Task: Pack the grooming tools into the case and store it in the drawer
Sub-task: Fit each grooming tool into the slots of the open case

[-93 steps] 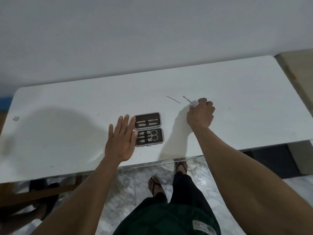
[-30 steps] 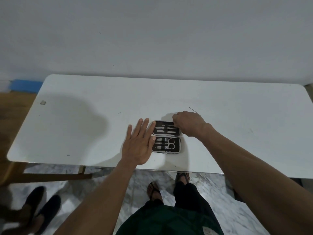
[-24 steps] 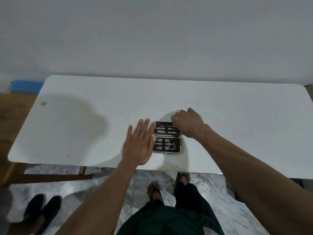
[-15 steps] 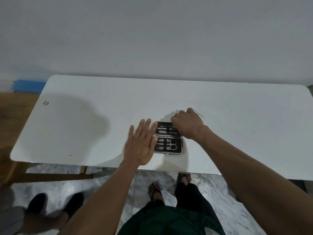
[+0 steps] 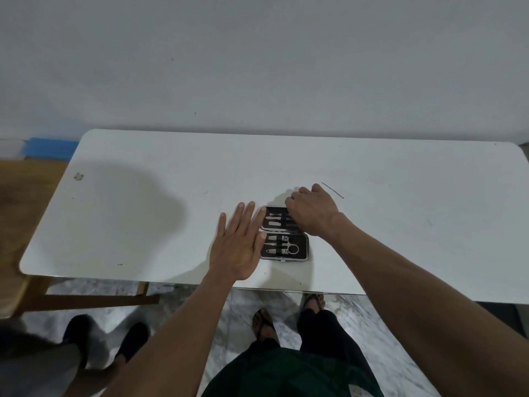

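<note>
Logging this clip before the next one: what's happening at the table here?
A person is packing a grooming kit. The left hand lies flat, steadying the open case on the white table. The right hand works at the case's far half. One thin tool lies loose on the table beyond it.

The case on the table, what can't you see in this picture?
Head view, the only one:
- Far half of the case: its right part lies under the right hand.
- Right hand's fingertips: curled under, any held tool hidden.
- Case's left edge: behind the left hand.
- Drawer: not visible.
</note>
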